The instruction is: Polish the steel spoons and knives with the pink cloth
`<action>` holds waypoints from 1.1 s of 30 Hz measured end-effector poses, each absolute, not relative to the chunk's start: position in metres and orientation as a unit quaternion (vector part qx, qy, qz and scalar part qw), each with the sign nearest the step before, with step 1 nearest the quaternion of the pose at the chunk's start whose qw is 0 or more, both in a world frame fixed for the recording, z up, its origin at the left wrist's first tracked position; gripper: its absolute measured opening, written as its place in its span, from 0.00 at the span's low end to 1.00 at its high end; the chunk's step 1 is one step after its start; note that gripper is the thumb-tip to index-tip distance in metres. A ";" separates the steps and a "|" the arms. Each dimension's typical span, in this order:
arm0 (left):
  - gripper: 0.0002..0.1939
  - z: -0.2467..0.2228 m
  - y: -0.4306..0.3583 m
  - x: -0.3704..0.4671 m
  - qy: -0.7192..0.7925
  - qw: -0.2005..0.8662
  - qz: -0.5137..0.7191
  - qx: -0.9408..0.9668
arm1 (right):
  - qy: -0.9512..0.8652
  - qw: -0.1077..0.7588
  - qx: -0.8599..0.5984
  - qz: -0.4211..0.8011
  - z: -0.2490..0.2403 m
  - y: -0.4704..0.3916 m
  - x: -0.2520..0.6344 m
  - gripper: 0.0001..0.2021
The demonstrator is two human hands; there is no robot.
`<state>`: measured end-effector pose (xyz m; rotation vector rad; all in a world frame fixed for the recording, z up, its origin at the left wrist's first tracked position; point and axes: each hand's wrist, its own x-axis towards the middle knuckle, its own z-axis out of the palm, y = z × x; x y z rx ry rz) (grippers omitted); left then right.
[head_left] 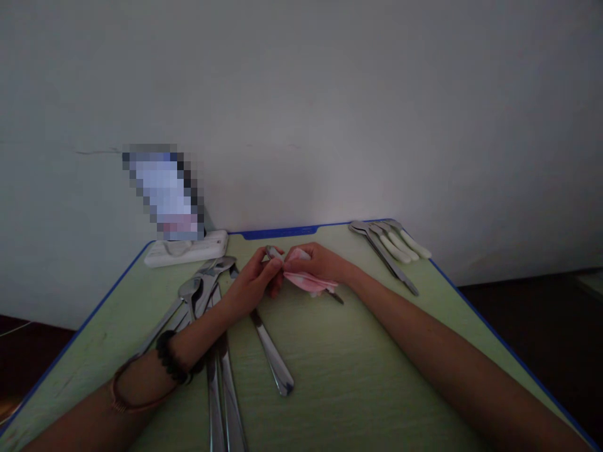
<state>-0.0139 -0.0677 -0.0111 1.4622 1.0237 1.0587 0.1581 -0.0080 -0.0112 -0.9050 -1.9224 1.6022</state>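
Observation:
My left hand (257, 279) is closed around one end of a metal piece of cutlery (274, 252), whose rounded silvery tip shows above the fingers. Pinched in my right hand (311, 257) is a pink and white cloth (308, 282), wrapped around the same piece. Its narrow other end sticks out below the cloth, and the fingers and cloth hide the middle, so its exact kind cannot be made out. Under and beside my left forearm lies a pile of metal spoons (191, 290) and other cutlery. One shiny handle (273, 358) points toward me from that pile.
At the table's (358, 376) back right lie metal spoons (384, 254) beside several forks with pale handles (400, 251). A blurred-out phone-like screen (164, 194) leans at the back left, behind a white power strip (188, 250). A grey wall (330, 113) rises behind the table.

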 end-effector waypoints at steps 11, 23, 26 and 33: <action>0.17 -0.012 -0.067 -0.015 0.421 0.504 0.438 0.614 | -0.696 0.245 -0.328 0.590 -0.008 -0.008 0.157 0.13; 0.16 -0.014 -0.068 -0.015 0.412 0.513 0.442 0.610 | -0.705 0.243 -0.331 0.578 -0.006 -0.010 0.157 0.14; 0.16 -0.014 -0.068 -0.015 0.411 0.511 0.446 0.609 | -0.707 0.236 -0.336 0.576 -0.008 -0.009 0.157 0.15; 0.17 -0.013 -0.067 -0.015 0.421 0.502 0.436 0.617 | -0.714 0.247 -0.332 0.565 -0.005 -0.009 0.157 0.13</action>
